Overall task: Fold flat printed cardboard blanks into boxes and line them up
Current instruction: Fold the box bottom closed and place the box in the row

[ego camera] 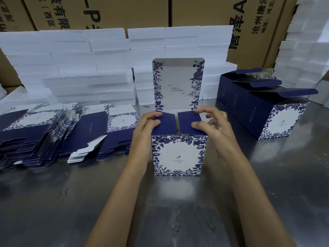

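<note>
- A box [179,155] stands upright on the steel desk [53,202], straight in front of the person, its blue floral face toward them.
- The left hand [149,124] holds the box's top left corner: its grip is clamped on the left flap [166,124], fingers curled over the far edge and thumb lying along the navy surface.
- The right hand [211,124] works the right flap [189,123]: thumb pressing on top, forefinger hooked at the far corner, so its grip is pinched on that flap; the other fingers curl loosely, blurred.
- Both flaps lie folded inward over the opening, with a narrow gap between them.
- Just behind the two grips the lid [178,84] stands upright and open, its pale inner side with leaf print and small text facing the person.
- Left of the left grip, flat blanks [35,132] lie in untidy overlapping piles on the desk.
- Right of the right grip, well apart from it, folded boxes [263,107] stand in a row, touching side by side, lids up.
- Beyond everything, white foam blocks [80,57] are stacked in a wall, with brown cartons [124,11] behind them.
</note>
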### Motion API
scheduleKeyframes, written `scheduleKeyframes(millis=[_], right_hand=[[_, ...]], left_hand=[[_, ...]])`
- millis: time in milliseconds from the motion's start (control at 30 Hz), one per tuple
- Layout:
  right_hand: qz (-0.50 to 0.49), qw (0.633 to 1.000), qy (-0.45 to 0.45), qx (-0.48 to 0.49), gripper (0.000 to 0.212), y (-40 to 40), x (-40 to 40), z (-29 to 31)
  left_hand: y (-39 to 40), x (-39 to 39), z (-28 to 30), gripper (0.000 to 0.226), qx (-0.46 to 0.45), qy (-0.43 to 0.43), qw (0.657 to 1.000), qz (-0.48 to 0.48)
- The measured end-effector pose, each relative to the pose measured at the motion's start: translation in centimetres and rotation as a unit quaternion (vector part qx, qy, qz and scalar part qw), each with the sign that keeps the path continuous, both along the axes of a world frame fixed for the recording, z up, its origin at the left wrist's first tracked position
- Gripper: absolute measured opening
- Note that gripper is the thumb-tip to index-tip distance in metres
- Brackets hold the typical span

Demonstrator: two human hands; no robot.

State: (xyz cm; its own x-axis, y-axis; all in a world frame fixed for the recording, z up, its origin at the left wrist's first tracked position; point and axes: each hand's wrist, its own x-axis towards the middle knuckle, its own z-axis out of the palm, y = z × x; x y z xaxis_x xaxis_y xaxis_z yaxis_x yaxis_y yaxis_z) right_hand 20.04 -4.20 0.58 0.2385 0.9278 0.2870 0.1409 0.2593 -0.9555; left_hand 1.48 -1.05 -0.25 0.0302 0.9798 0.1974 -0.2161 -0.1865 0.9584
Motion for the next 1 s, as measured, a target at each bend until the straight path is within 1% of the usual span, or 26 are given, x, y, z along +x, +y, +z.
scheduleKeyframes(millis=[133,233,367,433,500,533,567,600,633,733,800,867,933,967,1000], right_hand=[[0.026,0.997,0.07,-0.006,0.032,0.28,0.49,-0.25],[0.037,0.998,0.057,-0.012,0.044,0.38,0.69,-0.65],[0.025,0.998,0.053,-0.026,0.039,0.43,0.89,-0.48],[0.03,0.998,0.045,-0.026,0.043,0.38,0.89,-0.46],[0.051,0.995,0.078,-0.031,0.047,0.32,0.86,-0.69],[0.057,0.993,0.099,-0.038,0.042,0.21,0.72,-0.68],[0.056,0.991,0.117,-0.039,0.044,0.08,0.55,-0.58],[0.056,0.99,0.127,-0.038,0.055,0.02,0.49,-0.53],[0.056,0.988,0.136,-0.037,0.058,-0.04,0.41,-0.38],[0.058,0.987,0.147,-0.038,0.036,-0.06,0.48,-0.11],[0.054,0.987,0.147,-0.042,0.038,-0.07,0.41,0.05],[0.047,0.984,0.167,-0.036,0.043,-0.09,0.17,0.03],[0.034,0.982,0.182,-0.033,0.055,-0.03,0.05,-0.06],[0.031,0.982,0.185,-0.036,0.056,0.08,0.12,-0.16],[0.029,0.981,0.187,-0.038,0.048,0.21,0.2,-0.27]], left_hand=[[-0.11,0.18,-0.12,0.023,0.002,0.003,1.0,0.003],[-0.08,0.21,-0.16,0.022,0.005,0.003,1.0,-0.001],[-0.12,0.0,-0.22,0.021,0.006,-0.005,1.0,0.001],[-0.11,-0.09,-0.26,0.019,0.007,-0.004,1.0,0.003],[-0.14,-0.14,-0.26,0.015,0.015,-0.002,1.0,0.003],[-0.15,-0.15,-0.25,0.013,0.021,0.001,1.0,0.001],[-0.16,-0.14,-0.24,0.011,0.026,0.005,1.0,-0.003],[-0.17,-0.15,-0.24,0.01,0.03,0.01,0.999,-0.008],[-0.18,-0.16,-0.24,0.009,0.033,0.013,0.999,-0.015],[-0.24,-0.18,-0.27,0.009,0.03,0.014,0.999,-0.027],[-0.32,-0.17,-0.27,0.009,0.025,0.011,0.999,-0.028],[-0.37,-0.15,-0.27,0.009,0.023,0.011,0.999,-0.025],[-0.42,-0.11,-0.24,0.009,0.023,0.012,0.999,-0.029],[-0.43,-0.1,-0.21,0.009,0.024,0.012,0.999,-0.034],[-0.44,-0.12,-0.18,0.009,0.025,0.014,0.999,-0.039]])
